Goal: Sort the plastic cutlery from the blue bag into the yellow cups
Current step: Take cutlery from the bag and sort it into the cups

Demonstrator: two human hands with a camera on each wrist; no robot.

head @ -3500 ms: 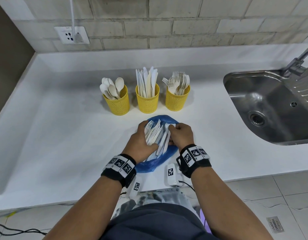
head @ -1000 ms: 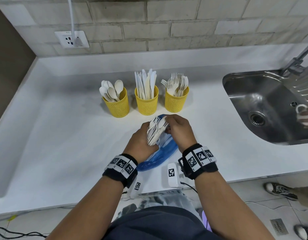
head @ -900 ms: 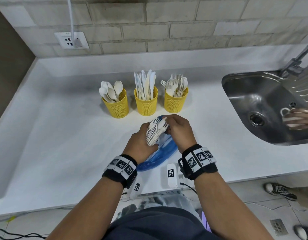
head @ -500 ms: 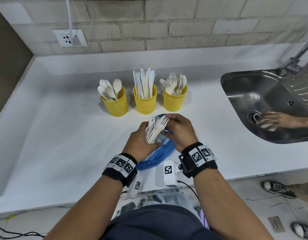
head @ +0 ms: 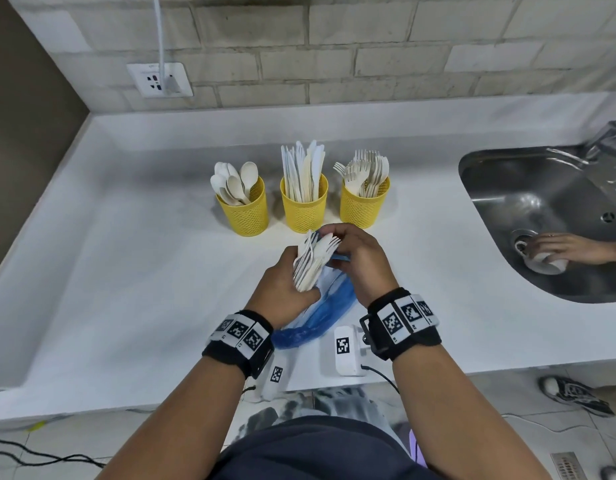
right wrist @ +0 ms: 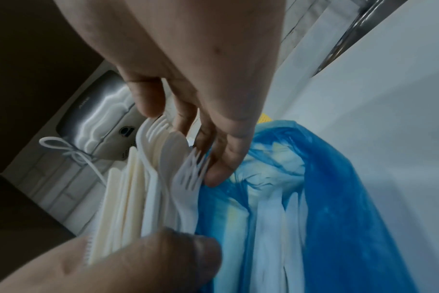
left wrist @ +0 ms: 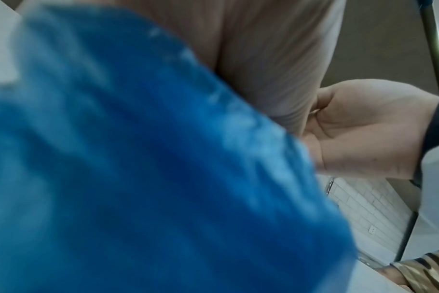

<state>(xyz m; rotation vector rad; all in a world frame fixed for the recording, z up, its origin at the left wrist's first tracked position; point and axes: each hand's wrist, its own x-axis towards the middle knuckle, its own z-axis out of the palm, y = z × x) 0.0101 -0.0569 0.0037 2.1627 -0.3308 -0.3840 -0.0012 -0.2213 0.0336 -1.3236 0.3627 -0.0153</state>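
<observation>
1. Three yellow cups sit in a row on the white counter (head: 126, 271), just behind the blue bag (head: 329, 306). Seen from the bag, the far-left cup (head: 245, 214) holds spoons, the middle cup (head: 304, 209) knives, the right-hand cup (head: 363, 207) forks.
2. Left hand (head: 282, 289) is wrapped around a mixed bundle of cutlery (head: 311, 261), right on top of the bag.
3. Right hand (head: 363, 263) has its fingertips (right wrist: 221, 168) pinching fork tines at the top of that bundle.
4. More white pieces show through the bag's plastic.
5. Right of the bag, another person's hand (head: 569, 247) holds a white cup (head: 542, 261) in the steel sink (head: 490, 174).
</observation>
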